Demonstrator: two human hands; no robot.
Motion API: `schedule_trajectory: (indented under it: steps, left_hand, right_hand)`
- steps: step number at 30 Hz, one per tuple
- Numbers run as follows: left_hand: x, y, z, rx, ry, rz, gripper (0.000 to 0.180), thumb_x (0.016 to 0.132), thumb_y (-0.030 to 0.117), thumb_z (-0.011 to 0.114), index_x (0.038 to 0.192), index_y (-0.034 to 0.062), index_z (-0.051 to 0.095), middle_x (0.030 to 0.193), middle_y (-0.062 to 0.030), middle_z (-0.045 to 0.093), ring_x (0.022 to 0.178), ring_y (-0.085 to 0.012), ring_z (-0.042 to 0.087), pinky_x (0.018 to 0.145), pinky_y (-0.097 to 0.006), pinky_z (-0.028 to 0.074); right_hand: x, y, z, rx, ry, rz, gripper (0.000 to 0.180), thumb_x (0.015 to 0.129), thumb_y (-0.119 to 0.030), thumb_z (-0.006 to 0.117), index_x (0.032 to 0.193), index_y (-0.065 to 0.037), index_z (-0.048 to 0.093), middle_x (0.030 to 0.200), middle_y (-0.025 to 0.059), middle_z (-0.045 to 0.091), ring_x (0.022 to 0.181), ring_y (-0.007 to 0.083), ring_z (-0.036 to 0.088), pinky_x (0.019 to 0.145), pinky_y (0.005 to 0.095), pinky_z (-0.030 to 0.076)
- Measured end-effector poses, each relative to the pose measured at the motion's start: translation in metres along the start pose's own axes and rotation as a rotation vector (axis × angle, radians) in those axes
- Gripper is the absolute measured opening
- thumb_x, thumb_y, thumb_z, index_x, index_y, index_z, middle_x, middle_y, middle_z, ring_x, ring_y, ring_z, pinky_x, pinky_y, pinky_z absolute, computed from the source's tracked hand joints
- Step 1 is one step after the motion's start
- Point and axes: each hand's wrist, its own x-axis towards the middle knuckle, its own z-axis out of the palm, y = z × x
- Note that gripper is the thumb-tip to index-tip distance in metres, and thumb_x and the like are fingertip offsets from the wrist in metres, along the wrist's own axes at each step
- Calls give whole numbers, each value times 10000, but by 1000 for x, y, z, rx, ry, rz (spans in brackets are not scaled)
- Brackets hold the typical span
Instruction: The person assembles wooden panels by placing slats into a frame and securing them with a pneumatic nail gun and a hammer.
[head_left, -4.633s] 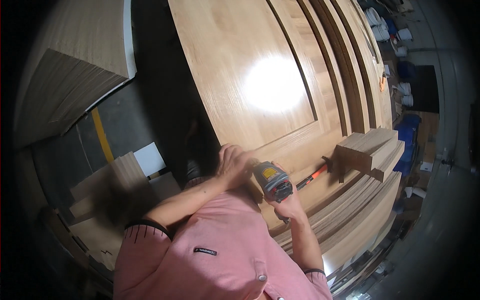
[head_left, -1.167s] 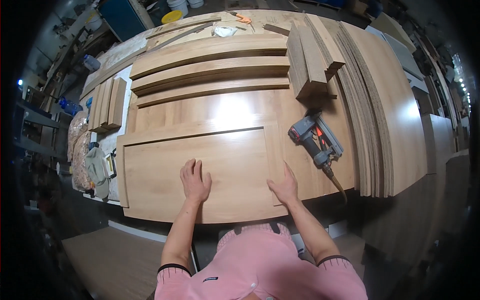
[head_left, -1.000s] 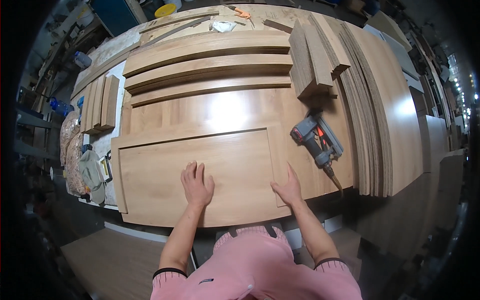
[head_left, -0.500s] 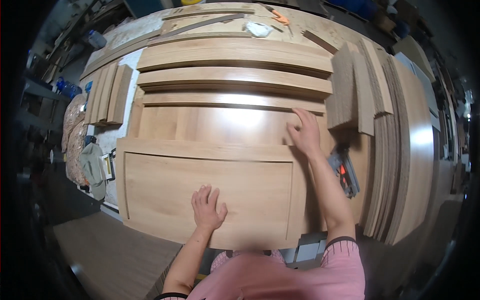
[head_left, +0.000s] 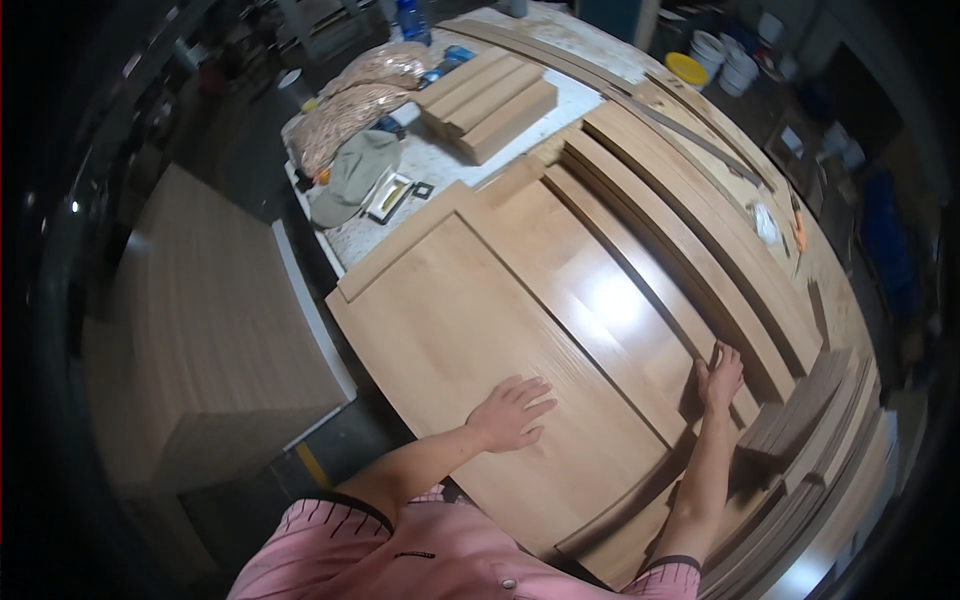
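A light wood framed panel (head_left: 450,320) lies at the table's near side, its recessed field facing up. My left hand (head_left: 512,413) rests on it, palm down and fingers spread. Beyond the panel is a glossy wood board (head_left: 610,300), bordered on its far side by a narrow wooden strip (head_left: 630,252). Near that strip's right end, my right hand (head_left: 720,377) bends over it, thumb on the near side and fingers on the far side. Thicker stacked wood lengths (head_left: 690,235) lie parallel just past the strip.
Short wood blocks (head_left: 495,105), a grey cap (head_left: 360,170) and a copper-coloured bag (head_left: 365,95) sit on the far left of the table. Boards stand on edge (head_left: 830,440) at the right. A tall panel stack (head_left: 230,300) stands left, across a gap. An orange-handled tool (head_left: 798,225) lies far right.
The view has swung to the left, bringing in the tall panel stack. My right hand has closed over the strip's end; my left hand stays flat on the framed panel.
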Motion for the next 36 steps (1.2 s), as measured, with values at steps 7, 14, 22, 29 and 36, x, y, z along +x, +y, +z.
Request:
schedule_trajectory:
  steps: [7,14,22,29,36]
  left_hand:
    - [-2,0,0,-62,84,26,569,972,429,556,1467,149,527,1570,-89,438,1491,-256,328,1242,-477,234]
    - [5,-17,4,-1012,332,-323,458,1044,403,504,1358,78,578,1315,-111,654,1206,-268,591,1048,-398,446]
    - [-181,-110,-35,-1458,375,-878,342,1041,402,594,1106,67,603,909,-49,673,792,-158,673,708,-296,556]
    - [-196,-178,-56,-1061,-122,-738,452,1033,396,575,1026,-51,647,862,-172,765,727,-231,744,696,-340,585]
    - [-204,-233,-67,-1043,-58,-686,347,1051,288,610,1007,-47,688,831,-109,730,717,-145,687,639,-281,557]
  right_hand:
    - [-31,-71,-92,81,-21,-66,656,684,-290,904,1276,-140,667,1191,129,594,1133,351,580,972,487,458]
    - [-222,-130,-122,323,-42,20,599,705,-205,886,1225,-19,654,1147,180,560,1088,345,571,908,439,494]
    - [-411,-244,-113,380,-235,-93,674,614,-233,943,1220,-77,693,1104,143,605,1045,325,569,905,453,459]
    - [-445,-294,-89,101,-96,70,548,649,-209,916,1155,-116,728,1107,109,668,1064,348,591,955,484,448]
    - [-442,-283,-81,44,48,381,462,784,-308,835,1183,-117,704,1284,118,628,1246,360,542,1008,458,462]
